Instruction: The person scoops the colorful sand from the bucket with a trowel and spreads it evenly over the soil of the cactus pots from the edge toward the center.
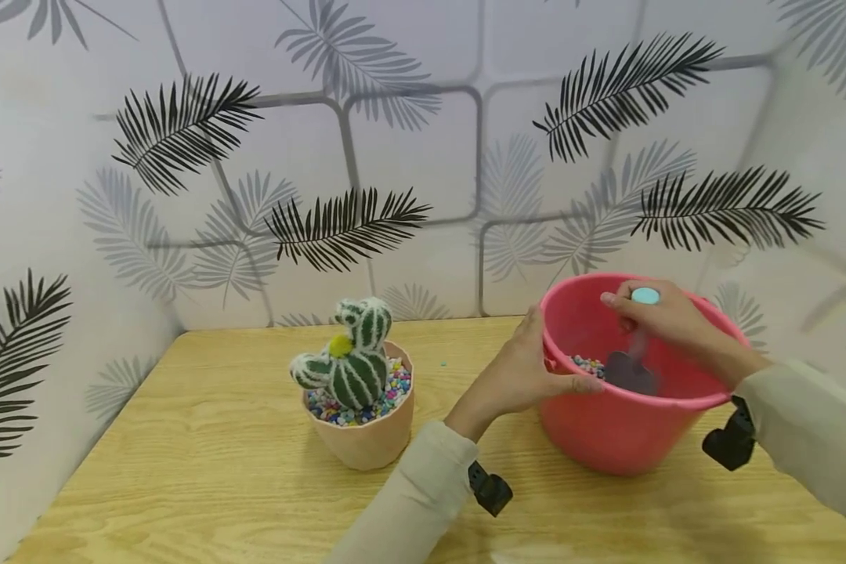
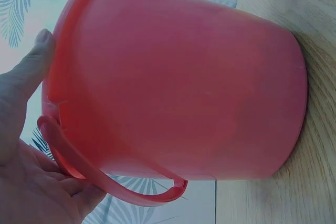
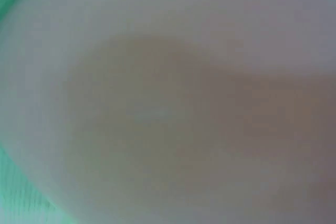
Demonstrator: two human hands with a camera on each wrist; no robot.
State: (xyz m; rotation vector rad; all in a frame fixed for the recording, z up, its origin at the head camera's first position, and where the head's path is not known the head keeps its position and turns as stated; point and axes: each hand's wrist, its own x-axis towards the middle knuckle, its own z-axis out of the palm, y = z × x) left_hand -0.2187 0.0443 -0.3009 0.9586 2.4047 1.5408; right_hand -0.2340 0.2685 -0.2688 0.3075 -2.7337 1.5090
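A red bucket (image 1: 606,431) stands on the table at the right of the head view. My left hand (image 1: 518,372) grips its rim from the left side, thumb along the near edge. The bucket's handle (image 2: 142,198) hangs beside those fingers in the left wrist view. Over the bucket's mouth, my right hand (image 1: 659,313) holds a small trowel by its handle, whose end is light blue. The trowel's dark blade (image 1: 630,374) points down inside, next to multicoloured pebbles (image 1: 588,365). Blur fills the right wrist view, and no object can be made out there.
Left of the bucket, a peach flowerpot (image 1: 366,442) holds a knitted-looking green cactus (image 1: 359,380) with a yellow flower, set in coloured pebbles. The wooden table (image 1: 204,439) meets a leaf-patterned wall (image 1: 423,157) at the back.
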